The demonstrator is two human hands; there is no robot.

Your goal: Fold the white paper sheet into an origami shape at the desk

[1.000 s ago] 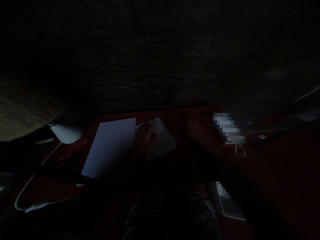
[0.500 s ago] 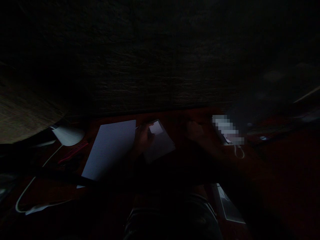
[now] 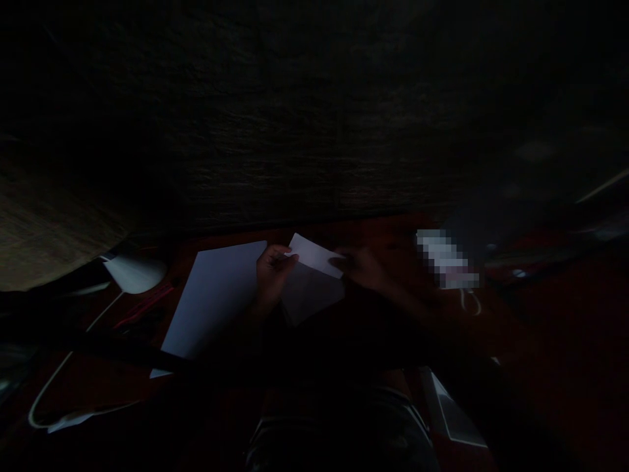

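Note:
The scene is very dark. My left hand [image 3: 272, 274] pinches the left end of a pale paper strip [image 3: 314, 254], thumb on top. My right hand [image 3: 361, 267], blurred, has its fingers at the strip's right end and seems to grip it. Below the strip spreads a dimmer grey paper [image 3: 314, 295]; whether the two are one folded piece, I cannot tell. A stack of white paper [image 3: 216, 288] lies just left of my left hand, its lower part in shadow.
On the reddish-brown table stand a white cone-shaped thing [image 3: 140, 275] with a cable [image 3: 54, 373] and a long red object [image 3: 145, 306] at left. A pixelated white item [image 3: 445, 257] with a cord loop lies right. A pale-edged flat object [image 3: 459, 419] is lower right.
My right hand has moved left to the paper's right end. The pale strip now spans between both hands, and my left hand has shifted slightly left.

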